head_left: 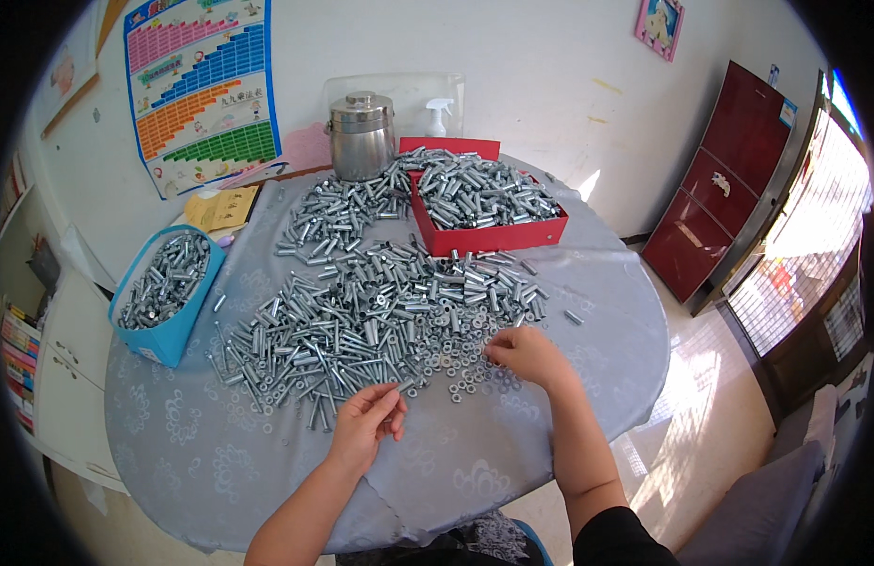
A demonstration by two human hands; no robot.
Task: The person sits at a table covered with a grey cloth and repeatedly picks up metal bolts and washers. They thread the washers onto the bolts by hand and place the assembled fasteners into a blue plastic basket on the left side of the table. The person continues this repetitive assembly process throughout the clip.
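My left hand (363, 426) is closed at the front edge of a heap of metal hardware, thumb and fingers pinching a short silver metal sleeve (406, 385). To its right, my right hand (533, 357) reaches down to the small nuts and washers (451, 351), its fingertips pressed together among them. Whatever those fingertips hold is hidden. Long bolts (329, 363) lie loose in the heap left of the nuts, with many silver sleeves (362, 283) behind them. All of it rests on a grey patterned tablecloth (182, 443).
A red box (494, 236) heaped with metal sleeves stands at the back, its red lid behind. At the left edge sits a blue bin (168, 344) filled with metal pieces. A steel canister (362, 141), a spray bottle (438, 118) and yellow papers (225, 208) are at the far side.
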